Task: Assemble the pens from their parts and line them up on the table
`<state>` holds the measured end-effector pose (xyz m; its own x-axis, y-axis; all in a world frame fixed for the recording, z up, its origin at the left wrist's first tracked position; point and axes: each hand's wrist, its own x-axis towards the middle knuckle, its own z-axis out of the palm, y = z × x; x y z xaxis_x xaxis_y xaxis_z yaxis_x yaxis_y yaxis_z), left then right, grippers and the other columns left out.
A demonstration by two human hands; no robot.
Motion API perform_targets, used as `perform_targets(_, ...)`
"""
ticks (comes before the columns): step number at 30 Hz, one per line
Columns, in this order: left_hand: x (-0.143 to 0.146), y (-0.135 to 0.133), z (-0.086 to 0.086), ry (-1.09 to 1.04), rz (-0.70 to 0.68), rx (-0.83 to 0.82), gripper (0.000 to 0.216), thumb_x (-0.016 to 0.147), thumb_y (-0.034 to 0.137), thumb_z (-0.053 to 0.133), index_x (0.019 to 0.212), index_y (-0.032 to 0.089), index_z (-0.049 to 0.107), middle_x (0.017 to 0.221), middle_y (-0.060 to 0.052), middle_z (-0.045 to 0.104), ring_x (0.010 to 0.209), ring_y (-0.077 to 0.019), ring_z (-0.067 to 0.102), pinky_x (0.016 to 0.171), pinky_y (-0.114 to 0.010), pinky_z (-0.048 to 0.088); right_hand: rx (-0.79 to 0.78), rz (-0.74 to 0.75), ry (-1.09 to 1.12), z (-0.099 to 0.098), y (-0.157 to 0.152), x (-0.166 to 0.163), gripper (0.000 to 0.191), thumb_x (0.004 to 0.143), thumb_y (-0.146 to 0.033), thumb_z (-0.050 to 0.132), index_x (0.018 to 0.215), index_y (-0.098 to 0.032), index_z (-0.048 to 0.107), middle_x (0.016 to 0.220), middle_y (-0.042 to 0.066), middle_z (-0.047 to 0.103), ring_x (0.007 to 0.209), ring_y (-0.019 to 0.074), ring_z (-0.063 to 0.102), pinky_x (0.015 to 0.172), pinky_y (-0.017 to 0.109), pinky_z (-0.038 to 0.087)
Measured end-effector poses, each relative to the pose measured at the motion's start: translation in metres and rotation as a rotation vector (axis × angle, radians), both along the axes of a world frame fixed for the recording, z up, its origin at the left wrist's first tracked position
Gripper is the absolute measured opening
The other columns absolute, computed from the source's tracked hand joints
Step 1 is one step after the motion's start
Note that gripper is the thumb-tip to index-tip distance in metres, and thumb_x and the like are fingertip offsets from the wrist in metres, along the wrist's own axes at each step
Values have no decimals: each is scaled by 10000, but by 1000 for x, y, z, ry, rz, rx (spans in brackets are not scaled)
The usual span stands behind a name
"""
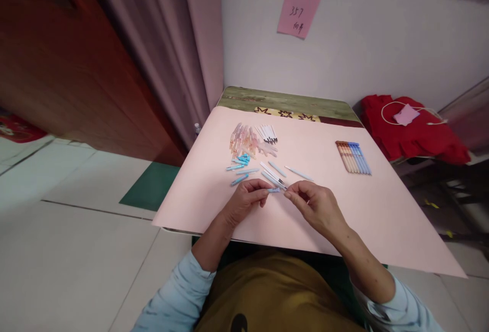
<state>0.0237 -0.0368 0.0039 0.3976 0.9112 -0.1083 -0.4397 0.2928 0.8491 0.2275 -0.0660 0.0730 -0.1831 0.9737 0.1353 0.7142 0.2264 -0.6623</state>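
Observation:
My left hand (246, 199) pinches a short blue pen part (274, 190) between thumb and fingers, just above the table's near half. Facing it, my right hand (320, 205) is closed in a pinch at the part's right end; what lies between those fingertips is too small to make out. Right behind my fingers are white refills with dark tips (269, 171). Light-blue pen barrels lie around them, one (277, 168) behind and another (299, 173) to the right. Bright-blue pen pieces (240, 180) lie beyond my left hand.
A pink sheet (367, 215) covers the table. Toward the back left are a heap of pinkish translucent pen parts (244, 138) and a bundle of white refills (267, 132). Brown-topped and blue-topped pens (353, 158) lie in a row at right. Red cloth (416, 136) sits beyond.

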Motion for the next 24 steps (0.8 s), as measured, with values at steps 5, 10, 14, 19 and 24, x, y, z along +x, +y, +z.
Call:
perform_targets(5,0,0,1,20,-19,18,189,728,266,756,857,128,743,600,-9,590,532,-93,497,554,-233,361,-2,-5,-7,-1,0,0,268,897,-460,576,806,-234,689,658,-6,653,565,144,535,542,247,378)
perform_targets(10,-1,-2,1,80,-40,44,198,717,280,769,846,132,744,591,-7,587,539,-97,485,553,-234,358,-12,26,-54,3,0,-1,326,900,-491,556,726,-233,654,581,-17,600,521,136,511,507,246,341)
perform_targets(14,0,-3,3,128,-61,76,191,719,287,768,841,140,756,603,-11,594,554,-98,479,555,-230,361,-30,55,-77,9,1,-1,388,898,-522,548,649,-229,602,558,-18,578,508,133,492,495,249,318)
perform_targets(19,0,-2,4,120,-74,94,200,727,290,768,866,145,773,618,-21,610,573,-109,504,574,-237,389,-33,47,-29,7,4,-6,404,884,-541,566,639,-221,589,556,-18,572,497,121,473,485,243,318)
perform_targets(24,0,-1,0,61,-48,56,187,724,273,783,862,150,757,613,-7,600,563,-106,518,579,-239,399,-72,-15,127,-4,8,-10,341,855,-515,621,703,-211,617,583,-26,570,511,113,467,491,236,344)
